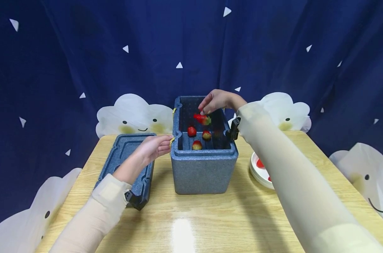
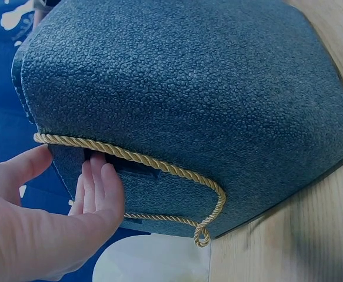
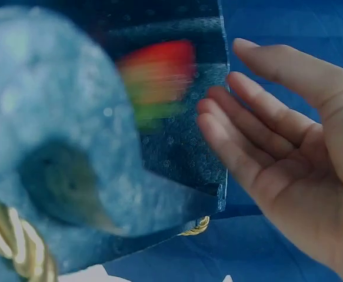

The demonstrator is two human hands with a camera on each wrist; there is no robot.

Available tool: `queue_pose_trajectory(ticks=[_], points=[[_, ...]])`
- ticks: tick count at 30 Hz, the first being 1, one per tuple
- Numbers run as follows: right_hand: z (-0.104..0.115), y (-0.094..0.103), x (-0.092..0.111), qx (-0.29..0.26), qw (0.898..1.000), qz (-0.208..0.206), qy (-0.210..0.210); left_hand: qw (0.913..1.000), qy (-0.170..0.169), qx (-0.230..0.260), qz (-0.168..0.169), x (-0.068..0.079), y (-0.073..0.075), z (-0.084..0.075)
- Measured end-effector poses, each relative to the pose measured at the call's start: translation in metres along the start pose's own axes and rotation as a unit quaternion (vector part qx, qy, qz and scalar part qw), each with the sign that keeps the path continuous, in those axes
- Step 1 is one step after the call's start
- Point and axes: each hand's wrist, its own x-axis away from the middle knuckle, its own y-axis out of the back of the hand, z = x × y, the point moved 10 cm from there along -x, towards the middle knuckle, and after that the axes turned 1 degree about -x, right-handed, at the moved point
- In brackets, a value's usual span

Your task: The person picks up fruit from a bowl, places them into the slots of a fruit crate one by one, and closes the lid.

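Observation:
A blue-grey foam cooler box (image 1: 204,175) stands lidless on the table. My right hand (image 1: 218,100) is over its far half, thumb and fingers apart in the right wrist view. Just off the fingertips, inside the box, a red strawberry (image 3: 159,76) with a green top shows motion-blurred. Below it, several strawberries, among them one by the left wall (image 1: 191,131) and one nearest the front (image 1: 197,144), lie on the box floor. My left hand (image 2: 59,229) rests with loosely bent fingers against the box's left side, by the gold rope (image 2: 130,154).
The box's lid (image 1: 128,144) lies on the table at the left, partly under my left forearm. Right of the box, a white plate (image 1: 256,174) holds red pieces (image 1: 259,163), partly behind my right sleeve. A dark blue curtain (image 1: 191,42) with cloud shapes hangs behind the table.

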Motion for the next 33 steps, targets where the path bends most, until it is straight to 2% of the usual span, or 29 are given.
queue_pose_trajectory(ticks=[5,10,14,17,19,21,25,33], points=[[0.000,0.011,0.006,-0.060,0.997,-0.034,0.045,1.0000,0.002,0.003,0.001,0.000,-0.001,0.002],[-0.002,0.022,0.023,-0.145,0.982,-0.070,0.094,1.0000,-0.002,0.005,0.004,0.000,-0.001,0.002],[-0.011,0.032,0.042,-0.223,0.961,-0.100,0.134,0.9999,-0.009,0.000,0.009,0.000,0.000,0.001],[-0.021,0.037,0.057,-0.282,0.938,-0.115,0.167,0.9999,-0.012,-0.003,0.010,0.000,0.000,0.000],[-0.032,0.038,0.065,-0.301,0.929,-0.120,0.180,0.9999,-0.013,-0.004,0.009,0.001,0.000,0.000],[-0.044,0.037,0.073,-0.311,0.924,-0.124,0.187,0.9999,-0.012,-0.007,0.008,0.001,0.001,-0.001],[-0.075,0.031,0.085,-0.311,0.924,-0.129,0.181,0.9999,-0.011,-0.007,0.004,0.002,0.001,-0.001],[-0.138,0.014,0.106,-0.283,0.940,-0.130,0.137,0.9998,-0.012,-0.002,0.013,0.001,0.000,-0.001]])
